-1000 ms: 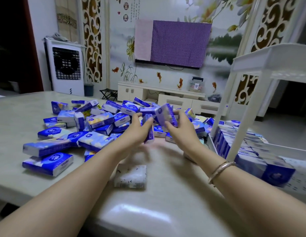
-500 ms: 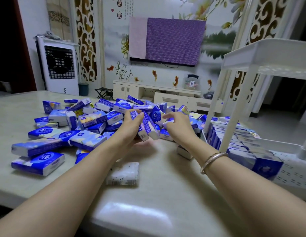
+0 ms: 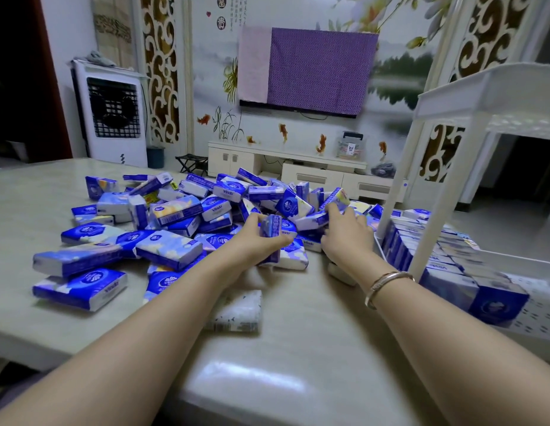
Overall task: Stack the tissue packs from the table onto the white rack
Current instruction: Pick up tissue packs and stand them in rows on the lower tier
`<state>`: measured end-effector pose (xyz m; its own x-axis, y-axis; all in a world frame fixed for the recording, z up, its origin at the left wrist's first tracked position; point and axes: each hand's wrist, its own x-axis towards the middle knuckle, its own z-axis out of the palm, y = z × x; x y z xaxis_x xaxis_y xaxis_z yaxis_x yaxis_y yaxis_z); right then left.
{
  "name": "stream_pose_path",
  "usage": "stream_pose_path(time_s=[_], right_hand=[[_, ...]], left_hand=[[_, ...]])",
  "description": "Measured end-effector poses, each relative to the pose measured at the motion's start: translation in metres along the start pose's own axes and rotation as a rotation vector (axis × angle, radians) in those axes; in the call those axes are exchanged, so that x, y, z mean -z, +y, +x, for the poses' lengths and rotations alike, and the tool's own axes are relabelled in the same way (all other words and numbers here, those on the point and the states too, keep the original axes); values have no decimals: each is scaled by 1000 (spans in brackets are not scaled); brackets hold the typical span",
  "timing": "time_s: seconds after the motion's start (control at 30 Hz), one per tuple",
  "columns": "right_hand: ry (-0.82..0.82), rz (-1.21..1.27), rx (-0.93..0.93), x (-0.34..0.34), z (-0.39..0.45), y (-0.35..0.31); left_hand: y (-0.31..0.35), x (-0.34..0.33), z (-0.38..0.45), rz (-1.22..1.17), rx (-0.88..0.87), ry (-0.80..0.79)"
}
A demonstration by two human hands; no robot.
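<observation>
A heap of blue and white tissue packs (image 3: 175, 210) covers the middle of the table (image 3: 27, 192). My left hand (image 3: 255, 238) grips a few upright packs (image 3: 272, 229) at the heap's near edge. Just to the right, my right hand (image 3: 344, 232) reaches into the heap, its fingers curled round a pack (image 3: 313, 218) lying there. The white rack (image 3: 436, 192) stands at the table's right end. Rows of packs (image 3: 446, 256) fill its lower shelf.
A pale patterned tissue pack (image 3: 237, 312) lies alone between my forearms. Loose packs (image 3: 80, 287) lie at the near left of the heap. The rack's upper shelf (image 3: 498, 96) juts out above my right wrist. A TV cabinet and a fan unit stand beyond the table.
Both hands have dropped from chest height down into the heap. The left hand keeps its packs and now rests low on the table; the right hand has moved right, onto another pack.
</observation>
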<state>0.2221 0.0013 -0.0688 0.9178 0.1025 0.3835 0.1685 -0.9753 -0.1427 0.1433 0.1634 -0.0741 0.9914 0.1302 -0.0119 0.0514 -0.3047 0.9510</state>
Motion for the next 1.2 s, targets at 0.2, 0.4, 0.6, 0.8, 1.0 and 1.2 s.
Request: stream_pose_path(time_s=[0.2, 0.4, 0.6, 0.8, 1.0, 1.2], right_hand=[[109, 588, 82, 12, -20, -16], [-131, 652, 365, 12, -36, -21], [-288, 572, 452, 3, -33, -15], [-173, 364, 469, 4, -39, -27], [-143, 642, 326, 7, -37, -34], [-180, 1358, 50, 28, -50, -33]], left_hand=[[2, -1, 6, -93, 86, 96], [4, 2, 12, -269, 144, 186], [6, 7, 10, -296, 183, 203], [8, 7, 6, -288, 199, 159], [6, 12, 1, -325, 200, 127], [14, 3, -13, -535, 221, 9]])
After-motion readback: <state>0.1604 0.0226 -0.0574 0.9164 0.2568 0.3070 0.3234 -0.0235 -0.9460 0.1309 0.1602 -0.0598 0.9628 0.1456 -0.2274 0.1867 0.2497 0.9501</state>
